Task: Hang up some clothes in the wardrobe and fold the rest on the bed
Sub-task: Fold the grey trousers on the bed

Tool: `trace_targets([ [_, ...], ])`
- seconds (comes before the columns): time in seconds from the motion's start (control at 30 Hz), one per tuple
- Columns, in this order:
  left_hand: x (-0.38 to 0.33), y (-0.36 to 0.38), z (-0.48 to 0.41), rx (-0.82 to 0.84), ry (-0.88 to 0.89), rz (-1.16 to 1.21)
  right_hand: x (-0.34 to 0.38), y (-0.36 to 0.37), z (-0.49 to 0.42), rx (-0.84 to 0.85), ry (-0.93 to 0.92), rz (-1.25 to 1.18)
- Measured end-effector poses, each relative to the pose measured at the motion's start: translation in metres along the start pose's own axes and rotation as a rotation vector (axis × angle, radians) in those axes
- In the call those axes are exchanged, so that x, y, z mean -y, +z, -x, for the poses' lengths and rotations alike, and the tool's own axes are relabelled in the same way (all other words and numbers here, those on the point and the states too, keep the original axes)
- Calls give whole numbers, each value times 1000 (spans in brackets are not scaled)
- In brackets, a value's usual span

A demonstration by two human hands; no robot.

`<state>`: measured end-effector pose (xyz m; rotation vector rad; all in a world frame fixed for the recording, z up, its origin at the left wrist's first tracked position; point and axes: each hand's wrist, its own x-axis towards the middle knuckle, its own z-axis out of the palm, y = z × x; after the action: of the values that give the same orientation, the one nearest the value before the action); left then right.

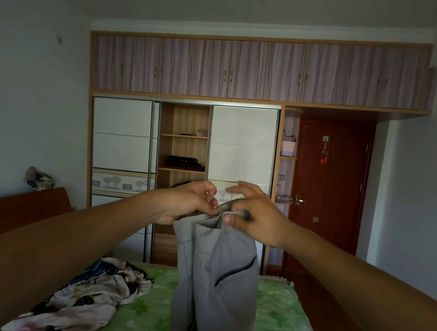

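Our left hand [187, 202] and right hand [255, 217] pinched the waistband of grey fabric trousers [218, 276], which hung at six o'clock above the green bed [280, 318] and blocked the wooden wardrobe [185, 120] at twelve. Crumpled patterned clothes [90, 291] lay at seven.

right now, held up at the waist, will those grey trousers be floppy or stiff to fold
Probably floppy: the grey fabric trousers hang limp in soft folds from the left hand and right hand. Likely light, since fingertip pinches seem to carry them. Unlikely to slip; the cloth looks matte.

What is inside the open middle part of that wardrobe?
Wooden shelves: small items on the upper one, a dark folded bundle below. The lower part is hidden behind the grey trousers.
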<state>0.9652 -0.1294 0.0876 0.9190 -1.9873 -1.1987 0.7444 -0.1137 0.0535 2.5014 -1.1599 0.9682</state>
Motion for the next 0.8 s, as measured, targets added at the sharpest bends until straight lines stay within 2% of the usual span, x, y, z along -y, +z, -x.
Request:
trace_targets([
  [0.17, 0, 3, 7, 41, 62, -20, -1, 0, 2, 81, -30, -39],
  [0.33, -8, -13, 25, 92, 264, -463, -14, -2, 7, -8, 20, 15],
  [0.5, 3, -24, 28, 41, 420, -692, -19, -14, -1, -53, 30, 39],
  [0.7, -9, -28, 24, 134, 298, -901, -21, -15, -9, -73, 13, 47],
  [0.8, -17, -28, 21, 200, 270, -896, -21, -18, -11, -82, 8, 27],
])
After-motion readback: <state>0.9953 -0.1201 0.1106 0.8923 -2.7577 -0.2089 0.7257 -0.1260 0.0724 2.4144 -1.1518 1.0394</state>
